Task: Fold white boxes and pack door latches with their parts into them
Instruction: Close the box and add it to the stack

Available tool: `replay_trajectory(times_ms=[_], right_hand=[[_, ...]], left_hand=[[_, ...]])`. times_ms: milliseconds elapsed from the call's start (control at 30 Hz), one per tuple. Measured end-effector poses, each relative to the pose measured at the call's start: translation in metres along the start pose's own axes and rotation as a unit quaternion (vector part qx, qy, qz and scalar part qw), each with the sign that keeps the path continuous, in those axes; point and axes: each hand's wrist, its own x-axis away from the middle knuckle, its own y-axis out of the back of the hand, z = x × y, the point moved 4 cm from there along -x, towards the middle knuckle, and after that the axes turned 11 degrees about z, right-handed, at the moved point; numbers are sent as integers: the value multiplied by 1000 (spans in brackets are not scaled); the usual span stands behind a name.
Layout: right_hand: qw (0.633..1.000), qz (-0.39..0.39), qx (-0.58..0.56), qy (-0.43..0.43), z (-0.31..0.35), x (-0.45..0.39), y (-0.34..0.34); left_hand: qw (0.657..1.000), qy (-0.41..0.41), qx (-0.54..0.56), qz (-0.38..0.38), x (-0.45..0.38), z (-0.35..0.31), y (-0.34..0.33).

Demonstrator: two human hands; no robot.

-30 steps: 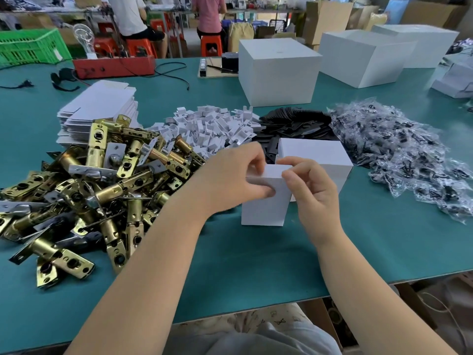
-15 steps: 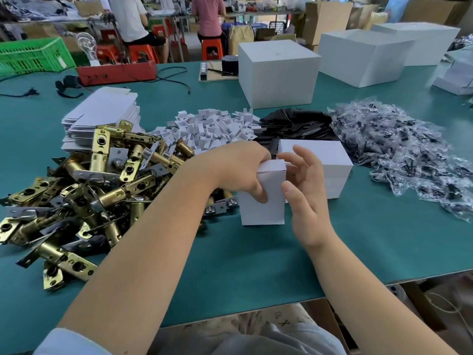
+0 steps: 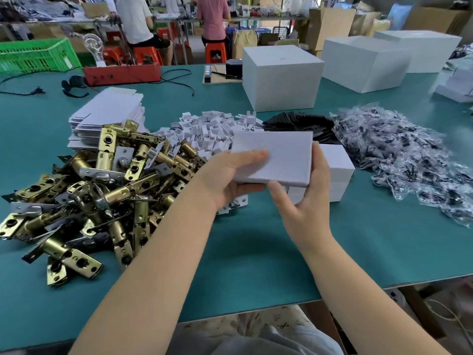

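Observation:
Both hands hold a small closed white box [image 3: 284, 157] flat above the green table [image 3: 256, 252]. My left hand [image 3: 230, 175] grips its left end, thumb on top and fingers underneath. My right hand [image 3: 307, 196] cups its right end, fingers up the side and thumb below. A heap of brass door latches [image 3: 97, 190] lies to the left. Behind the held box sit a pile of small white folded inserts [image 3: 212, 129], black plates [image 3: 302, 124] and bagged parts [image 3: 404, 155]. Closed white boxes [image 3: 337, 172] stand just behind my right hand.
A stack of flat white box blanks [image 3: 107, 111] lies behind the latches. Large white cartons [image 3: 281, 75] stand at the back, with a red tray [image 3: 122, 75] and a green crate [image 3: 35, 57] far left. Two people sit at the table beyond. The table's near edge runs below my forearms.
The box stood upright on the table while my fingers closed its top flap; now it is lifted and turned flat between both hands.

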Motion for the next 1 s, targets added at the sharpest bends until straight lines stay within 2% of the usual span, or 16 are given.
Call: replay_trajectory(times_ms=[67,133,200,300,467,600,733,867,1000], right_hand=[[998,-31,33,-39,0,-5,6],[996,-51,20,-72,0,-14,16],[993,-75,9,-93,0,-23,29],[989,-92,27,-114,-6,-31,50],[990,-73,51,-112,-16,-38,78],[986,-80,58,-131,-27,-34,89],[983,-87,48,-154,-38,-28,82],[977,-115,-43,-174,-48,-28,77],[966,-126,-102,-199,-56,-30,74]], left_hand=[[998,10,46,-28,-6,3,-11],[996,-3,66,-63,-13,1,-21],[996,-37,-4,-87,-20,-4,-29],[989,-54,-127,-60,-24,-12,-44],[973,-4,-229,-8,-40,1,-59],[980,9,-198,-17,-50,13,-63],[982,-12,-189,-25,-58,14,-60],[980,-25,-194,-27,-64,18,-56],[987,-56,-149,-32,-62,28,-59]])
